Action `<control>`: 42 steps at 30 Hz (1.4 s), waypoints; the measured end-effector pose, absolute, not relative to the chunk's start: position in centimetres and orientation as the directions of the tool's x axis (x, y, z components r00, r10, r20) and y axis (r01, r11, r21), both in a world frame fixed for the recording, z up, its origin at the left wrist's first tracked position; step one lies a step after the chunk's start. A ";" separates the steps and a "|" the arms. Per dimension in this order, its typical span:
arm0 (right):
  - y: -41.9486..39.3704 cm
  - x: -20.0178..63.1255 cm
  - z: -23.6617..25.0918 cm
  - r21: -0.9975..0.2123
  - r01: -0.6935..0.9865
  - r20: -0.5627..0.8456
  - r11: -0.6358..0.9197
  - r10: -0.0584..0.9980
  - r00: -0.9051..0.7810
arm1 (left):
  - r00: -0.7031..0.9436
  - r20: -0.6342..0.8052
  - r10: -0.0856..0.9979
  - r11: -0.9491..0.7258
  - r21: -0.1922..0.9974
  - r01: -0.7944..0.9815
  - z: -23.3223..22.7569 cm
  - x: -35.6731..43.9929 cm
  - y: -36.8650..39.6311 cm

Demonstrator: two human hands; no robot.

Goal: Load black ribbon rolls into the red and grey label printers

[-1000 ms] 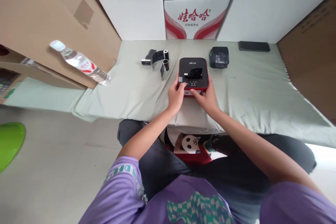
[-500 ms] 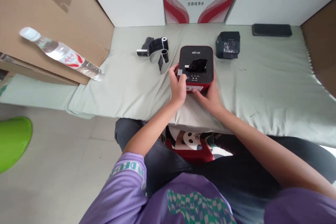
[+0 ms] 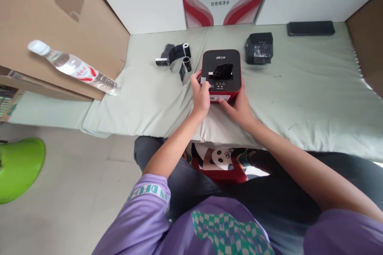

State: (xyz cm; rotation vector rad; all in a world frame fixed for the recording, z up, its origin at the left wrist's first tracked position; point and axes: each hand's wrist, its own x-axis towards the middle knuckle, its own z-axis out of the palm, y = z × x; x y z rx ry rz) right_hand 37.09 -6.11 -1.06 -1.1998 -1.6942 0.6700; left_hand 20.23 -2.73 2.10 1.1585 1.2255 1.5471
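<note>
A small receipt printer (image 3: 221, 83) with a black top and red sides rests on the pale cloth near the middle. A shiny black strip (image 3: 223, 71) sticks up from the slot in its top. My left hand (image 3: 200, 93) is wrapped around the printer's near left corner, thumb on the top edge. On the near right side my right hand (image 3: 241, 107) grips it, its thumb against the white label on the front; its other fingers are partly hidden. To the left lie black rolls (image 3: 186, 63) with loose ends, and to the right stands a black boxy piece (image 3: 259, 49).
A clear water bottle (image 3: 77, 69) lies slanted by cardboard boxes (image 3: 98, 16) at the left. White boxes (image 3: 149, 0) line the back of the cloth-covered surface (image 3: 314, 99). At the back right is a flat black case (image 3: 311, 28). A green seat (image 3: 22, 169) stands on the floor.
The camera view has shifted slightly. Both hands keep their hold on the printer, which stays in about the same place on the cloth.
</note>
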 end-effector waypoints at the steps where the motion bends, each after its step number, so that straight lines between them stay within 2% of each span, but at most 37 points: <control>1: -6.1 37.1 -1.0 -0.826 0.422 0.369 0.375 0.924 -0.099 | -0.229 0.173 0.958 -0.192 0.979 -0.064 2.1 20.2 -2.8; 8: -6.1 37.0 -0.8 -0.818 0.431 0.383 0.381 0.920 -0.086 | -0.208 0.224 0.952 -0.235 0.971 -0.032 1.9 20.0 -2.8; 20: -5.6 36.8 -1.4 -0.814 0.421 0.407 0.399 0.910 -0.076 | -0.258 0.079 0.963 -0.124 0.979 -0.162 0.9 19.1 -1.0; 27: -5.8 36.7 -1.2 -0.820 0.419 0.396 0.390 0.915 -0.076 | -0.170 -0.069 0.983 0.026 0.970 -0.240 2.1 17.5 0.1; 35: -5.5 36.7 -1.3 -0.819 0.423 0.395 0.389 0.915 -0.078 | -0.231 -0.030 0.973 -0.024 0.973 -0.231 2.5 18.1 -0.8; 42: -5.1 36.9 -2.2 -0.804 0.429 0.417 0.412 0.905 -0.087 | -0.219 -0.115 0.969 0.042 0.949 -0.313 2.9 18.2 -1.6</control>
